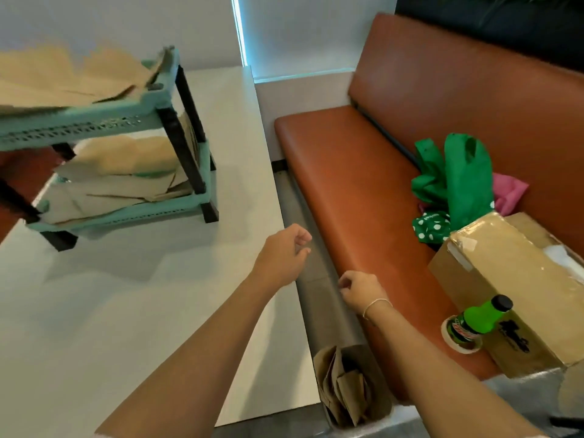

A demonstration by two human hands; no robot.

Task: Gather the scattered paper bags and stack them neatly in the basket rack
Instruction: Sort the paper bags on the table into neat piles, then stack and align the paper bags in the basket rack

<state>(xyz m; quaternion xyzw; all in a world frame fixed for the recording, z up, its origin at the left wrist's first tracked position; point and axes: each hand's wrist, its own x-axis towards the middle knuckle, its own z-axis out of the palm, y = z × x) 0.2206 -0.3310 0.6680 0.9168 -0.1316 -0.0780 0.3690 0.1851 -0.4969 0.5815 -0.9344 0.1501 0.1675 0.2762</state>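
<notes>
At the bottom of the frame, below and between my forearms, a bunch of crumpled paper bags [343, 387] stands on the floor in the gap between the table [126, 311] and the bench [363, 172]; how many there are I cannot tell. My right hand [357, 290] hangs over that gap just beside the bench seat's edge, right of centre, fingers loosely curled, holding nothing and touching nothing I can see. A thin bracelet [376, 306] sits at its wrist. My left hand [284, 252] is a little higher and to the left, over the table's edge, fingers likewise loosely curled and empty. Both hands are above the floor bags, well apart from them.

At lower right, on the bench, a green bottle [480, 319] stands inside a roll of tape [463, 339] beside a cardboard box [512, 289], whose far side is cut off by the frame edge. Behind the box lie green bags [458, 181] and something pink [508, 192], partly hidden.

Farther off, at upper left, the teal basket rack [94, 124] stands on the table. Its lower tier holds flattened brown bags [120, 181] lying unevenly, and more bags [63, 80] lie on the top tier, blurred. The rack's left side runs out of frame.
</notes>
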